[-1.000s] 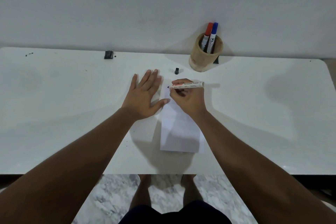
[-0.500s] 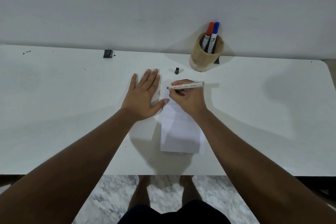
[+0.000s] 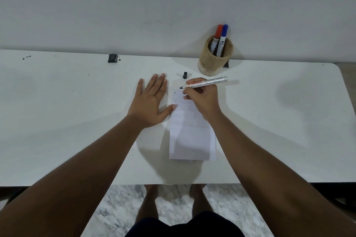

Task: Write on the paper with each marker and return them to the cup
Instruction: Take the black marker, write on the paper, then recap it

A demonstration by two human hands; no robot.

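Note:
A narrow white paper (image 3: 189,136) lies on the white table (image 3: 67,121) in front of me. My right hand (image 3: 202,100) grips an uncapped white permanent marker (image 3: 207,82), lying almost level, its black tip at the paper's far left corner beside a small black mark. My left hand (image 3: 152,102) rests flat on the table, fingers spread, thumb touching the paper's left edge. The marker's black cap (image 3: 185,75) lies just beyond the paper. A wooden cup (image 3: 214,59) at the back holds a red-capped marker (image 3: 216,38) and a blue-capped marker (image 3: 222,39).
A small black clip-like object (image 3: 112,58) sits at the table's back edge on the left. Another dark piece (image 3: 227,64) shows behind the cup. The white wall rises right behind the table. My bare feet stand on marble floor below the front edge.
The marker tip has dipped slightly toward the paper's far left corner, where a small black mark now shows. My left hand has stayed in place.

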